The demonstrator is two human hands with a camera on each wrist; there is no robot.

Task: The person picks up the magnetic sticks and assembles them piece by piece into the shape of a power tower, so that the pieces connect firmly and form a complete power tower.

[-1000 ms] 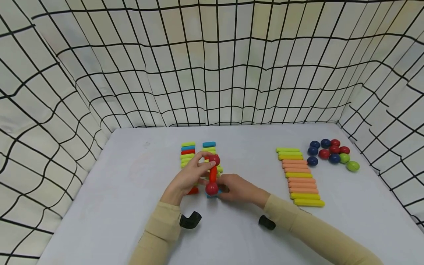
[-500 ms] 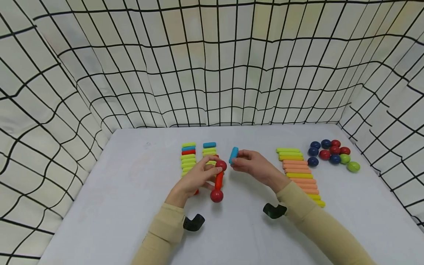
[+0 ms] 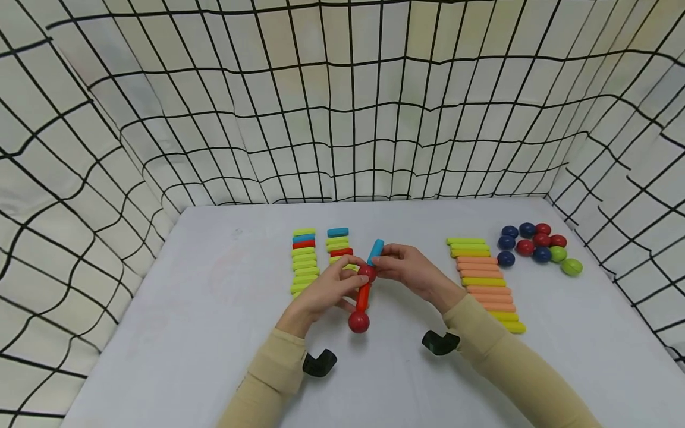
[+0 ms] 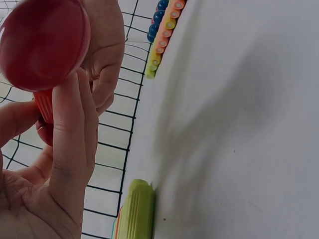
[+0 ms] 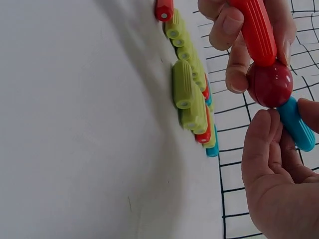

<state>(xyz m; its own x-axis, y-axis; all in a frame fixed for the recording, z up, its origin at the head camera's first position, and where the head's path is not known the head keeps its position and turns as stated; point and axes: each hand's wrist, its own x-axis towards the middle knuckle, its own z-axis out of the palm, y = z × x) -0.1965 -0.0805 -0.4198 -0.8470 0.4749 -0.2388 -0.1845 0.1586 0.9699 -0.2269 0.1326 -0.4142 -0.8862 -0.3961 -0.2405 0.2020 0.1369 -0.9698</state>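
Note:
My left hand (image 3: 326,288) pinches a dark red ball (image 3: 366,273) at the upper end of a red rod (image 3: 363,297). A second dark red ball (image 3: 359,322) caps the rod's lower end. Between thumb and fingers, my right hand (image 3: 414,270) holds a short blue rod (image 3: 376,252), tilted, its lower end against the upper ball. In the right wrist view the blue rod (image 5: 297,124) meets the ball (image 5: 271,83) on the side opposite the red rod (image 5: 256,31). The joined pieces are held above the table. In the left wrist view the near ball (image 4: 44,42) hides part of the rod.
Two columns of short rods, mostly lime with some red and blue, lie left of centre, including a lime rod (image 3: 304,257) and a blue rod (image 3: 338,232). Longer yellow and orange rods (image 3: 484,282) line up at right. Loose balls (image 3: 525,247) lie beyond them. Black netting (image 3: 342,128) surrounds the table.
My right hand has lifted the blue rod from the near end of the second column and brought it to the upper ball. My left hand has shifted slightly right with the red pieces.

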